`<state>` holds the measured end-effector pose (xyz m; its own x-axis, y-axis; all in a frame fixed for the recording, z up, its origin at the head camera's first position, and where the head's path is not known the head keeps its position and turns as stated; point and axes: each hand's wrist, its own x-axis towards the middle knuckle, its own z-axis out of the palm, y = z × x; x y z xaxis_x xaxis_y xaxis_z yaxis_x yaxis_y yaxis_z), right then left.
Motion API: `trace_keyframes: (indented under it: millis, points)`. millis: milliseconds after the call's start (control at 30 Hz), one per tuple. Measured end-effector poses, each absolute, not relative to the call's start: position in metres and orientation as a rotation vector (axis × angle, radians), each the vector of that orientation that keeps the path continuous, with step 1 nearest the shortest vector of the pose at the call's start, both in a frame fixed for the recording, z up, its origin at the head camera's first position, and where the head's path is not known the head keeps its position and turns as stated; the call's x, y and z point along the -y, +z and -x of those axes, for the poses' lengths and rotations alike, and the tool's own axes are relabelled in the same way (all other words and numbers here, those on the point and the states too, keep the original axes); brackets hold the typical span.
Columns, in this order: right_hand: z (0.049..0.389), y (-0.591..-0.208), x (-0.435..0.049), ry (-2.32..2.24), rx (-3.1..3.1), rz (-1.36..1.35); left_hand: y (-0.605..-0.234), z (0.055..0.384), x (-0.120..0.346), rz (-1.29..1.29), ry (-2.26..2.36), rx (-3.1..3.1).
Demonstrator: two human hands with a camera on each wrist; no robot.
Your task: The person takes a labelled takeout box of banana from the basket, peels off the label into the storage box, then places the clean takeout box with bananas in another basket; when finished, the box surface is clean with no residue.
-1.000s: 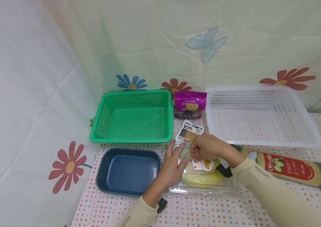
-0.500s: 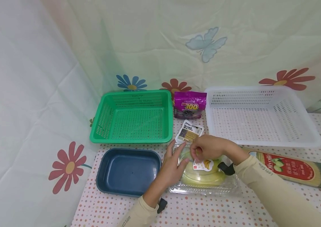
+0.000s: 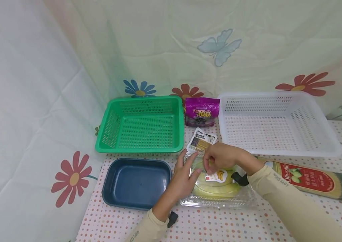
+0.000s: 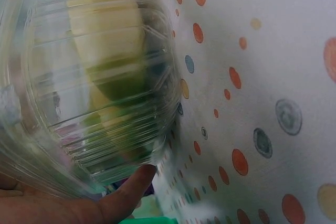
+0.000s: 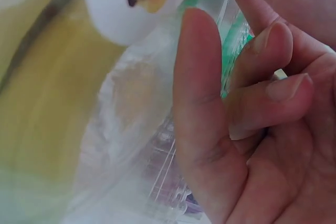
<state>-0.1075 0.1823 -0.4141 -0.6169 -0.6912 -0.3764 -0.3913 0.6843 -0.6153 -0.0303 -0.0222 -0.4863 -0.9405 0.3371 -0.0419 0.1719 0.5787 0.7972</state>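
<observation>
A clear plastic clamshell box lies at the front middle of the table in the head view. Yellow-green bananas show through its lid. A white label with a banana picture is on top. My left hand rests along the box's left side, fingers spread and fairly straight; in the left wrist view a finger touches the ribbed wall. Over the lid, my right hand has curled fingers and seems to pinch the label's left edge. The right wrist view shows its thumb beside the label, but not the fingertips' contact.
Behind the box lie a small flat food pack and a purple snack bag. A green basket and dark blue basin stand left. A white basket stands back right, with a spaghetti pack before it.
The right hand shifts very slightly at the label, and the label's visible left edge changes slant a little. The left hand and the box stay where they were.
</observation>
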Motion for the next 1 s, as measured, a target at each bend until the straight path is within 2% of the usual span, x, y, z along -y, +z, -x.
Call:
trace_keyframes:
  millis: [1000]
  points:
    - [0.1114, -0.4141, -0.1884, -0.706, -2.210, 0.813, -0.4860, 0.0302, 0.0223, -0.409, 1.299, -2.618]
